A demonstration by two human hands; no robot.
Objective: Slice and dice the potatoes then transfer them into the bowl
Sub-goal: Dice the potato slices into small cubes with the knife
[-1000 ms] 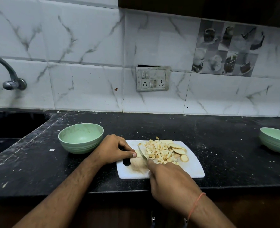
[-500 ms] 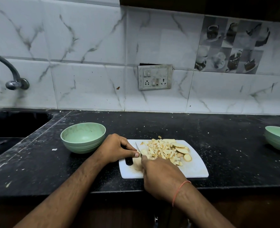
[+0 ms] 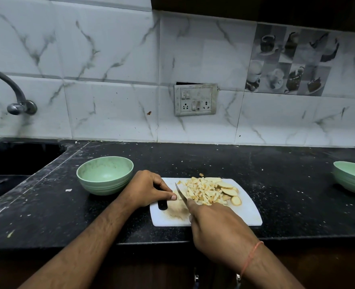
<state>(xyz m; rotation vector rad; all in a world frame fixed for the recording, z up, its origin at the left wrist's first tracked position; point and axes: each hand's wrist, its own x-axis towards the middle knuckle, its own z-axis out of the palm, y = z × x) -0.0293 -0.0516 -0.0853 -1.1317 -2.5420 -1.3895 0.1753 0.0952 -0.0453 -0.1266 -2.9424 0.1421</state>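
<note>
Right hand (image 3: pixel 218 228) grips knife (image 3: pixel 180 191); left (image 3: pixel 146 189) pinches potato; dice (image 3: pixel 205 191) just beyond.

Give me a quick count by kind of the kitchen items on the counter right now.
Green bowls: 2
White cutting board: 1
Knife: 1
Pile of diced potato: 1
Total: 5

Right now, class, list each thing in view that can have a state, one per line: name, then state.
Left hand: curled, pinching a potato piece on the board.
Right hand: gripping the knife.
Knife: blade down at the pile's left edge.
Potatoes: mostly diced, a few slices uncut.
Cutting board: flat, stained.
Near bowl: upright, empty.
Far bowl: upright, contents unseen.
</note>
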